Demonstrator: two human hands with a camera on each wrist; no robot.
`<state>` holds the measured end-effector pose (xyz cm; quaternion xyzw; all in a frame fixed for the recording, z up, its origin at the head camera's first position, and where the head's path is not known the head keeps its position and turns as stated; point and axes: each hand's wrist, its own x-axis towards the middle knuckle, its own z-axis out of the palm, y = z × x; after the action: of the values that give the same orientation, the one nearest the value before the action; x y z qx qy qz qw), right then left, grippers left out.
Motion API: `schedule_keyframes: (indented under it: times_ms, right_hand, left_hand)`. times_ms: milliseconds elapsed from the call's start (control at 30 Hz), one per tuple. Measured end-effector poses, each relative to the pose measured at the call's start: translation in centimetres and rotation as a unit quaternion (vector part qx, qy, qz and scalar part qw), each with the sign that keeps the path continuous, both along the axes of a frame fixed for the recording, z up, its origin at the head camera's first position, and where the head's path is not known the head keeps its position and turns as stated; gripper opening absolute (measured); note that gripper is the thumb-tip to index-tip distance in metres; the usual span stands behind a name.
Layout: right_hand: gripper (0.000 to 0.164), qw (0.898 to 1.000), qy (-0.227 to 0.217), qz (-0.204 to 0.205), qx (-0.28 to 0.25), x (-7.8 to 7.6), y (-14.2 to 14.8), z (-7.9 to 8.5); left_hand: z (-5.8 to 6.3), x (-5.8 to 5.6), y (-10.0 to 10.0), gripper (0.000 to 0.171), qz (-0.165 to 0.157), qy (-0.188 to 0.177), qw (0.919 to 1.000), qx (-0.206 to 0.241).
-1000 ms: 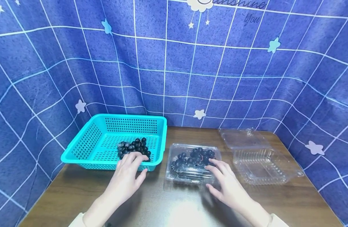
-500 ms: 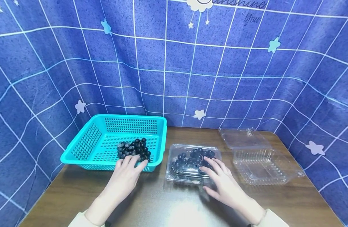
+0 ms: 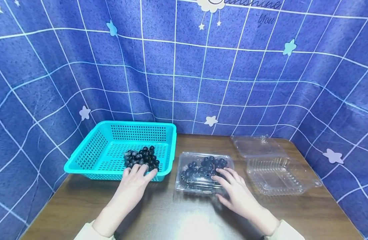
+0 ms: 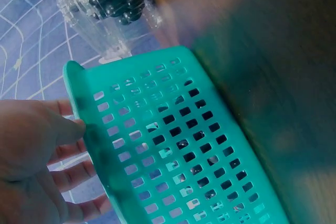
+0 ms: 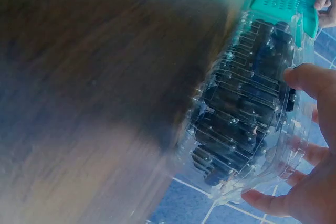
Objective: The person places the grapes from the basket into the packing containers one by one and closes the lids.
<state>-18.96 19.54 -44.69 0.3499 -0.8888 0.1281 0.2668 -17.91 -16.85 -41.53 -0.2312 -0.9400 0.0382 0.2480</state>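
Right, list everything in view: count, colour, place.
table: one, brown, lower half of head view
basket: one, turquoise, table's left
grape box: one, clear, right of basket
open box: one, clear, table's right
grapes: many, blackish, in basket and grape box
backdrop: one, blue, behind table
stars: several, pale, on backdrop
cloud: one, white, backdrop's top
lettering: two words, dark, backdrop's top
sleeves: two, cream, at wrists
left hand: one, at basket's near edge
right hand: one, at grape box

One blue cloth [image 3: 188,87], white-gridded, with pale stars [image 3: 290,47], hangs before me; one brown wood-grain table [image 3: 158,210] stands below.
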Motion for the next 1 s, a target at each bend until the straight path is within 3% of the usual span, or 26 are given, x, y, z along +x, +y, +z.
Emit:
schedule_keyframes:
  times_ms: [567, 1000]
  right_hand:
    - [0.056, 1.000, -0.008, 0.003, -0.009, -1.1, 0.0, -0.2]
    - [0.057, 1.000, -0.015, 0.005, -0.008, -2.9, -0.2, 0.1]
  left_hand:
    - [-0.3, 0.1, 0.3, 0.053, 0.001, 0.007, 0.9999, 0.011]
    - [-0.3, -0.1, 0.3, 0.056, 0.009, -0.004, 0.9998, 0.017]
